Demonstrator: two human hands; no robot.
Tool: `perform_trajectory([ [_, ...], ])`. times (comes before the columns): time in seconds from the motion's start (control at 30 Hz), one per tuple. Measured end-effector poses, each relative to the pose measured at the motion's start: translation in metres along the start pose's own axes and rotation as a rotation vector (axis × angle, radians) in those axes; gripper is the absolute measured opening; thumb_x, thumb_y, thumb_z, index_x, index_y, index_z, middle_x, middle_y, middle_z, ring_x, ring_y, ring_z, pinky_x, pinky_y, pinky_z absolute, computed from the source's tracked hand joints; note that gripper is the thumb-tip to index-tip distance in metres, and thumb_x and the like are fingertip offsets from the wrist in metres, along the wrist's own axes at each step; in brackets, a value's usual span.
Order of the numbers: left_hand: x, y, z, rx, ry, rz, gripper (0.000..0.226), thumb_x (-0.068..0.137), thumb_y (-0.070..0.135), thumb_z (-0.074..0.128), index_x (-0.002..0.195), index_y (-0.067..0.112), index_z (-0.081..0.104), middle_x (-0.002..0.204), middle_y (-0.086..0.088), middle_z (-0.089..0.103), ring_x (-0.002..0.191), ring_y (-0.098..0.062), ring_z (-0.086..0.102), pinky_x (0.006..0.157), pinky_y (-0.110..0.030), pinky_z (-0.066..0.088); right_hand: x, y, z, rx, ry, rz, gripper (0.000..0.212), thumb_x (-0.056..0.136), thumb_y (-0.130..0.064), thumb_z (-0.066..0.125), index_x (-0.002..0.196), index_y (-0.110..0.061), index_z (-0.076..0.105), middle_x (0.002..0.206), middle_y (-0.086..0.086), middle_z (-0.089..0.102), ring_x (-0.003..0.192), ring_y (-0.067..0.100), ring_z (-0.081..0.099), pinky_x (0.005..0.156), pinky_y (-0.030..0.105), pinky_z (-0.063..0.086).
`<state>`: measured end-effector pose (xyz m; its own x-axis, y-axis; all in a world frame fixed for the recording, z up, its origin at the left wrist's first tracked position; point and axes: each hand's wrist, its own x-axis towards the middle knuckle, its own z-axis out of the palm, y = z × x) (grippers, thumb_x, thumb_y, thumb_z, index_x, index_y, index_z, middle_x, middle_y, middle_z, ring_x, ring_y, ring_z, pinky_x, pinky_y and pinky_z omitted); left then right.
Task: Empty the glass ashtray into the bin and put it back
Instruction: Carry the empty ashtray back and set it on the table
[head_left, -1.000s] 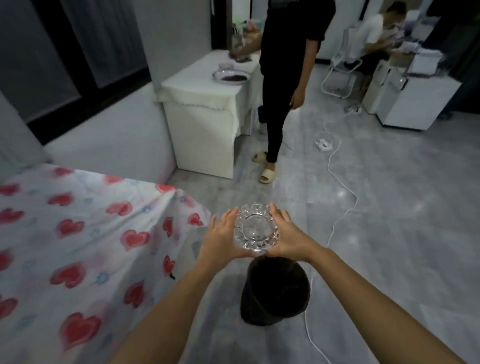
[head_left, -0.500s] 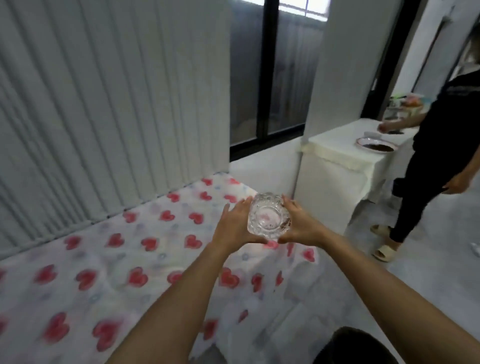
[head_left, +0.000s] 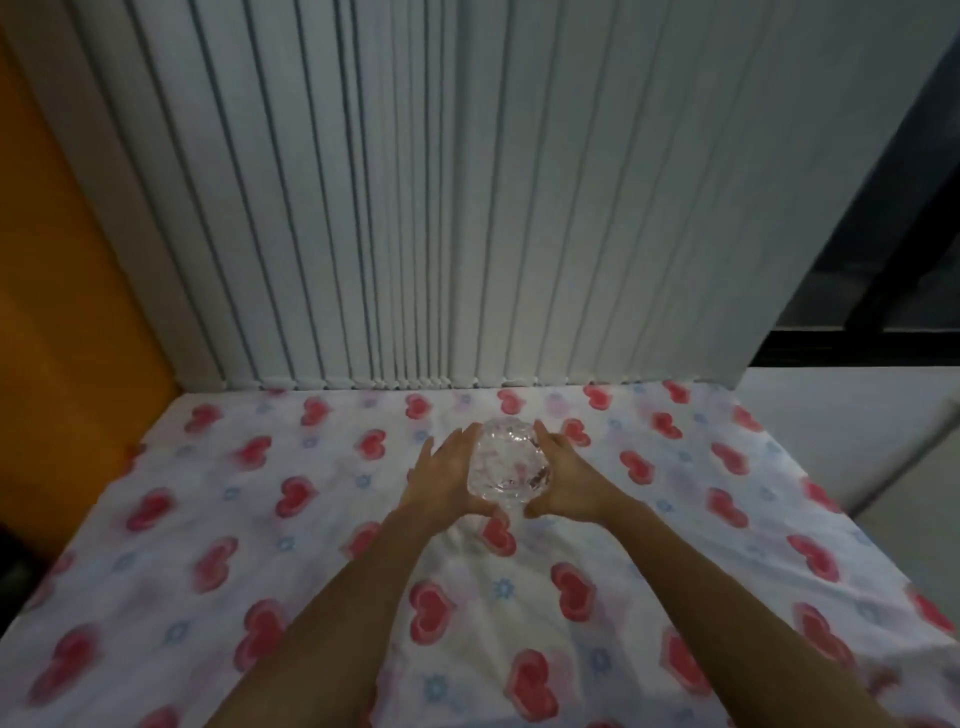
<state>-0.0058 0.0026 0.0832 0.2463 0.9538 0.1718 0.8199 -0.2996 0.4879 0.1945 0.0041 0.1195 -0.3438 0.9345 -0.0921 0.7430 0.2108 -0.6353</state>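
The clear cut-glass ashtray (head_left: 509, 473) is held between both palms over the middle of the table covered with a white cloth with red hearts (head_left: 218, 519). My left hand (head_left: 447, 478) presses its left side and my right hand (head_left: 566, 480) its right side, fingers pointing away from me. I cannot tell whether the ashtray touches the cloth. The bin is out of view.
White vertical blinds (head_left: 441, 208) hang right behind the table's far edge. An orange wall (head_left: 57, 291) stands at the left. A dark window frame (head_left: 872, 312) and a white ledge (head_left: 857, 426) are at the right.
The view has swung left, away from the bin and the room, onto the table. Both hands have carried the ashtray from above the bin to over the table's middle.
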Motion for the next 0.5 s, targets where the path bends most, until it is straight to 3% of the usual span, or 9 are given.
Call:
perform_trajectory([
  [0.1, 0.002, -0.036, 0.001, 0.005, -0.022, -0.069, 0.119, 0.059, 0.057, 0.078, 0.148, 0.016, 0.01, 0.156, -0.003, 0.024, 0.145, -0.017, 0.016, 0.118, -0.04, 0.001, 0.034, -0.003, 0.026, 0.01, -0.055, -0.03, 0.124, 0.061, -0.016, 0.086, 0.148, -0.011, -0.003, 0.138, 0.02, 0.03, 0.132, 0.031, 0.029, 0.103, 0.023, 0.027],
  [0.27, 0.001, -0.071, 0.017, -0.011, -0.05, -0.141, 0.118, 0.06, 0.054, 0.078, 0.148, 0.013, 0.012, 0.155, -0.006, 0.027, 0.144, -0.018, 0.018, 0.118, -0.04, 0.005, 0.066, 0.003, 0.058, -0.013, -0.118, -0.026, 0.123, 0.06, -0.018, 0.086, 0.148, -0.016, 0.0, 0.136, 0.019, 0.035, 0.128, 0.034, 0.038, 0.098, 0.03, 0.038],
  [0.4, 0.001, -0.087, 0.035, 0.005, -0.123, -0.181, 0.119, 0.061, 0.055, 0.077, 0.148, 0.011, 0.008, 0.156, -0.006, 0.024, 0.145, -0.019, 0.014, 0.118, -0.042, 0.005, 0.076, 0.013, 0.077, -0.027, -0.176, 0.009, 0.132, 0.059, -0.025, 0.088, 0.149, -0.016, -0.009, 0.14, 0.019, 0.031, 0.128, 0.033, 0.039, 0.102, 0.034, 0.039],
  [0.5, 0.005, -0.091, 0.048, -0.012, -0.138, -0.195, 0.119, 0.059, 0.055, 0.078, 0.147, 0.01, 0.011, 0.153, -0.007, 0.028, 0.144, -0.019, 0.019, 0.118, -0.043, 0.007, 0.081, 0.024, 0.086, -0.053, -0.189, 0.042, 0.13, 0.059, -0.027, 0.087, 0.149, -0.013, -0.005, 0.142, 0.018, 0.03, 0.128, 0.033, 0.04, 0.102, 0.034, 0.038],
])
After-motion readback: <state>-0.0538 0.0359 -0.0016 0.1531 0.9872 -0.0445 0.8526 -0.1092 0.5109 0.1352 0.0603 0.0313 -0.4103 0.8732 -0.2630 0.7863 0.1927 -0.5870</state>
